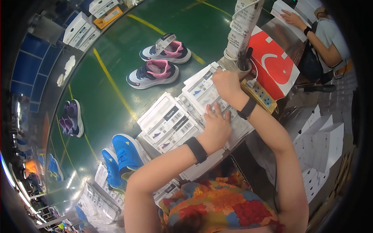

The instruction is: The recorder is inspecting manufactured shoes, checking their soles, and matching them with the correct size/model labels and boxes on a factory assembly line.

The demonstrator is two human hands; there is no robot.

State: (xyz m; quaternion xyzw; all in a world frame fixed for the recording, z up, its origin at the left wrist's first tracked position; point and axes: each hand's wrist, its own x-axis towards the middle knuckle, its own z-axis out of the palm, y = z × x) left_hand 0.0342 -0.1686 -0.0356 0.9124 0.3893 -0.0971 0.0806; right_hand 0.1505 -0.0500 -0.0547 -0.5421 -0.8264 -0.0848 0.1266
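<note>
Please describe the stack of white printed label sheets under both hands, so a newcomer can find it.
Start at the large green table with yellow lines. Along its near edge, find the stack of white printed label sheets beside the yellow power strip with blue sockets. Unlike the neighbouring stack to its left, it lies under the left hand and right hand.

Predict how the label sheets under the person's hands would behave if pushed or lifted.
The label sheets look thin and papery, so one lifted alone would probably flop. Their stacked edges are uneven, suggesting loose layers that may slide apart when pushed. The left hand lies spread on top, so its pressure could limit sliding.
</note>
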